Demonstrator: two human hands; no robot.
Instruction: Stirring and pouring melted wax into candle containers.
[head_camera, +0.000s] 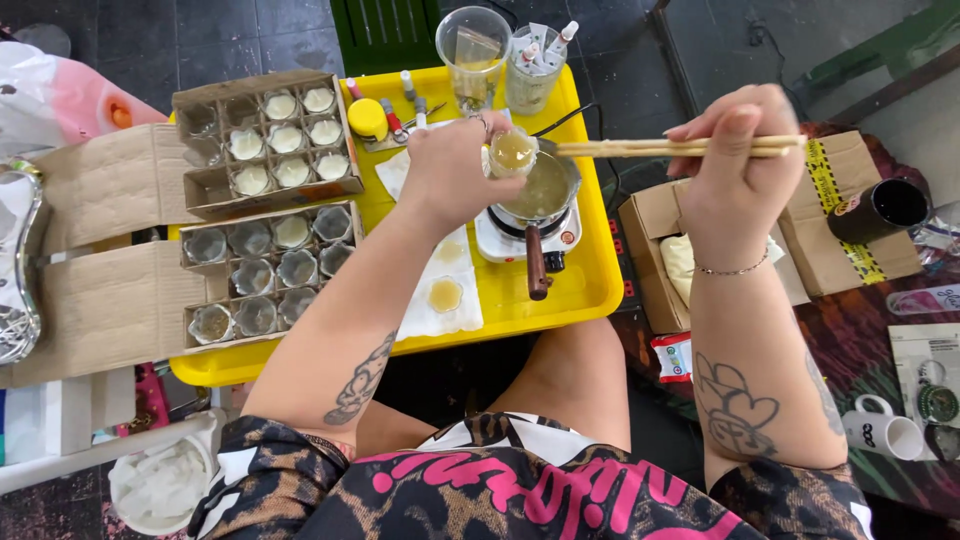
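Boxes (262, 140) of little glass cups sit on the left of my yellow tray (590, 290). My left hand (455, 170) is wrapped around a small glass (513, 152) of yellow wax, tipped over the little pot (545, 190). My right hand (735, 160) pinches chopsticks (680, 148) flat above it. I think I am filling now. Next I need slow, steady hands.

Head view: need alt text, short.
A person's left hand holds a small glass cup of yellowish liquid over a small metal pan on a yellow plastic tray, while the right hand holds wooden chopsticks above the pan.
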